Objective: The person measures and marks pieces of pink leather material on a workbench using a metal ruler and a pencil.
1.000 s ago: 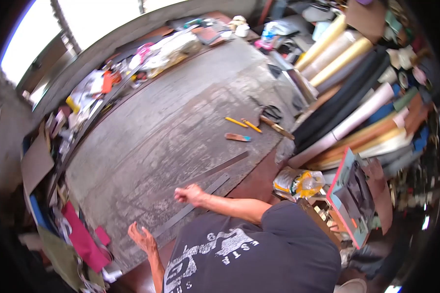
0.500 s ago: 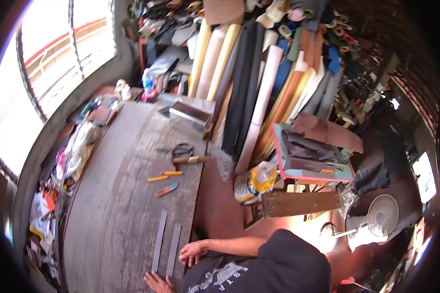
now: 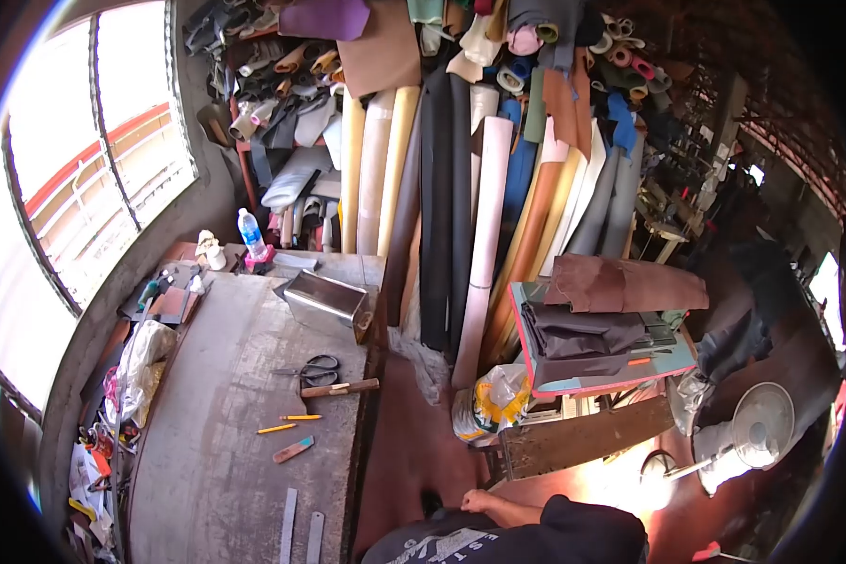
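My right hand (image 3: pixel 477 501) is loosely curled in front of my torso, beyond the table's right edge, with nothing visible in it. My left hand is out of view. Two flat metal strips like rulers, a left one (image 3: pixel 289 524) and a right one (image 3: pixel 316 538), lie on the worn wooden table (image 3: pixel 207 404), cut off by the frame's bottom. Further up are a short tool with a teal end (image 3: pixel 293 449), a lower pencil (image 3: pixel 276 429) and an upper pencil (image 3: pixel 301 417). Black-handled scissors (image 3: pixel 320 369) lie beside a wooden-handled tool (image 3: pixel 340 387).
A metal box (image 3: pixel 327 303) and a water bottle (image 3: pixel 252 233) stand at the table's far end. Rolls of material (image 3: pixel 484 254) lean behind it. On the right are a red-edged table (image 3: pixel 526 352) with folded dark sheets, a wooden bench (image 3: pixel 587 437) and a fan (image 3: pixel 763 425).
The view has tilted upward, so the table and its tools sit lower. My left hand, earlier beside the metal strips, has left the frame. My right hand has drawn away from the table edge.
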A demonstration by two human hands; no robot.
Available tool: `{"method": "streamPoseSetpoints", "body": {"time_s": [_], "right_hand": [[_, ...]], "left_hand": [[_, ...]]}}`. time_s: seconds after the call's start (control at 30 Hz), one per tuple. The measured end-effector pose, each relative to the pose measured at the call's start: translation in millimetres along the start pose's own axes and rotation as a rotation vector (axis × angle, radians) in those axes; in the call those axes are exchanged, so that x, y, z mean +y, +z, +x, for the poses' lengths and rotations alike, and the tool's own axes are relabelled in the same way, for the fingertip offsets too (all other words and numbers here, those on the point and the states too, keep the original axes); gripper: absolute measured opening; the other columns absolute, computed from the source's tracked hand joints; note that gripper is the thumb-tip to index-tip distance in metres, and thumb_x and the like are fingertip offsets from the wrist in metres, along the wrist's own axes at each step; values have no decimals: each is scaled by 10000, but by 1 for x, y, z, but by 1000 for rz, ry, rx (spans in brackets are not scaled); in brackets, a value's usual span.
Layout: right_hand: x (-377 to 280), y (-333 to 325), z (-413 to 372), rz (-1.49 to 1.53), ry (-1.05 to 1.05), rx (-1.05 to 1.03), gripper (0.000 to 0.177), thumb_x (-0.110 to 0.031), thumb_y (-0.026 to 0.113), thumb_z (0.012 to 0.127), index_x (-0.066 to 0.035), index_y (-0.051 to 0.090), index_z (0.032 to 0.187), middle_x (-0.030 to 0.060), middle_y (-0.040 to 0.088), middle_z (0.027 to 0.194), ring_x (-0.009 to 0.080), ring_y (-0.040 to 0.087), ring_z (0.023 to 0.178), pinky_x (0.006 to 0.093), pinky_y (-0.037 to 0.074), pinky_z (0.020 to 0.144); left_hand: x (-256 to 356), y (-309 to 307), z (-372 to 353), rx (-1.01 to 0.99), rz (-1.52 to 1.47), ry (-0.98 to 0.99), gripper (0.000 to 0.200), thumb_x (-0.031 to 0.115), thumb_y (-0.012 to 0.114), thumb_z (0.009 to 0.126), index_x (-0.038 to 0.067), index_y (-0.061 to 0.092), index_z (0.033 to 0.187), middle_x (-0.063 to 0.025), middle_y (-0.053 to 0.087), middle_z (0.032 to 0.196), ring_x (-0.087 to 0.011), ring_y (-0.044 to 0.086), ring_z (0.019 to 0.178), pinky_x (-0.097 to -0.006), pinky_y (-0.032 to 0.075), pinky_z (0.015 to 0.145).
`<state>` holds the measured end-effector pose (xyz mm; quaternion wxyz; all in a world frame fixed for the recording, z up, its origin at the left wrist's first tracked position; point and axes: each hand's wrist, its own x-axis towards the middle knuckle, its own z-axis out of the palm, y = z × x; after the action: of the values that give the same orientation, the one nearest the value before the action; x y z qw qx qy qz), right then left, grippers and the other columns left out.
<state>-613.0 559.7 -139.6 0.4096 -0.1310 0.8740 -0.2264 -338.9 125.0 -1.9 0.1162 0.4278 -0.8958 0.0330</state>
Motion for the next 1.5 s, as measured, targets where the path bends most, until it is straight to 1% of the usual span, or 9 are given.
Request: {"method": "streamPoseSetpoints", "body": {"time_s": [0.07,0.1,0.23,0.47,0.8,0.97,1.2,1.37,1.5], "right_hand": [[12,-26,13,16,-173,137,249,-264,658,807,-19,695,795,175,706,831,313,687,810,438,532,711],[-1,-49,18,43,-172,230,252,-258,641,813,-10,673,786,194,683,839,332,669,797,452,518,696],[-43,-154,76,16,-368,317,269,-278,601,877,-14,631,919,201,645,894,391,633,856,479,515,727],[-147,-339,118,239,-420,330,312,-259,678,897,-3,666,1075,156,722,938,242,704,897,350,548,802],[-217,-625,154,546,-507,551,271,-205,657,956,-15,621,1146,54,671,973,132,660,824,284,559,714],[-240,-779,150,503,-570,761,324,-187,649,952,2,572,1204,75,650,963,134,651,775,270,553,644],[-294,-1032,132,223,-603,1209,373,-225,655,934,-45,567,1248,85,686,815,142,648,620,291,521,537],[-338,-1214,130,16,-717,1607,412,-203,666,888,-52,564,1258,154,720,911,281,708,835,387,552,774],[-362,-1328,124,-208,-724,1918,450,-220,659,869,-80,551,1283,237,665,1150,394,638,1074,457,494,944]], "left_hand": [[72,-40,16,37,-319,-1,407,288,651,909,23,641,1217,-241,613,1251,-398,623,1077,-517,514,876],[55,31,4,-196,-495,-30,558,172,648,869,-35,484,1361,-305,355,1486,-483,351,1368,-501,315,1124],[188,-26,35,-393,-823,176,379,100,643,880,-33,572,1229,-260,564,1271,-403,555,1188,-411,459,993],[283,-36,80,-642,-915,279,252,109,637,907,6,628,1136,-208,668,1022,-387,661,966,-418,521,850],[431,-80,253,-574,-1212,345,245,119,629,916,-26,649,1114,-146,719,937,-237,712,895,-327,545,825],[464,-90,323,-605,-1127,386,324,191,628,943,34,648,1225,-191,678,1140,-286,668,1002,-415,549,817],[506,-94,375,-372,-1089,316,269,166,645,947,51,657,1190,-124,702,1040,-199,668,904,-332,554,718],[550,-33,413,-412,-1104,178,243,187,609,981,78,646,1195,-31,644,718,-95,500,452,-283,376,396],[628,-91,460,-97,-965,367,209,75,625,939,37,676,1138,-119,694,847,-208,646,733,-355,513,667]]}}
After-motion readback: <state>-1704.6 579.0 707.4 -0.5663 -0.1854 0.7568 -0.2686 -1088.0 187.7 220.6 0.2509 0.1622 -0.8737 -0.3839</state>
